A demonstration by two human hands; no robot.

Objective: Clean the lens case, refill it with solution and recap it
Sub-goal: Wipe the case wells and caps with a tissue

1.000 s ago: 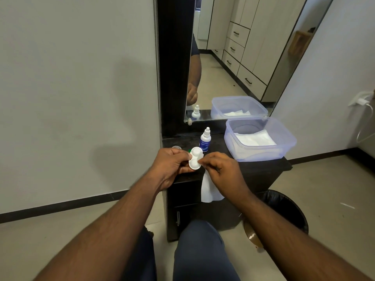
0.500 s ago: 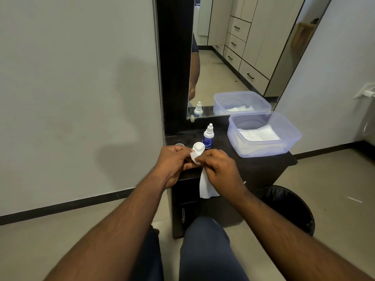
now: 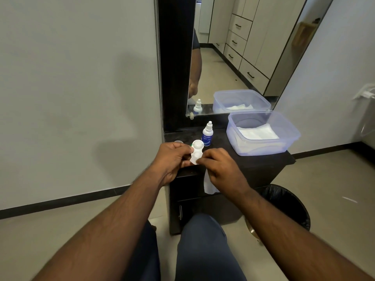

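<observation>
Left hand (image 3: 172,157) pinches the case (image 3: 196,152) just this side of the bottle (image 3: 207,134), long axis running toward the bottle. Right hand (image 3: 220,167) pinches a tissue (image 3: 210,184) against its near well; far well uncovered, likely wiped next.

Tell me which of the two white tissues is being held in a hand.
The hanging tissue, pinched by the right hand against the lens case. The other tissue lies flat inside the plastic container, untouched.
</observation>
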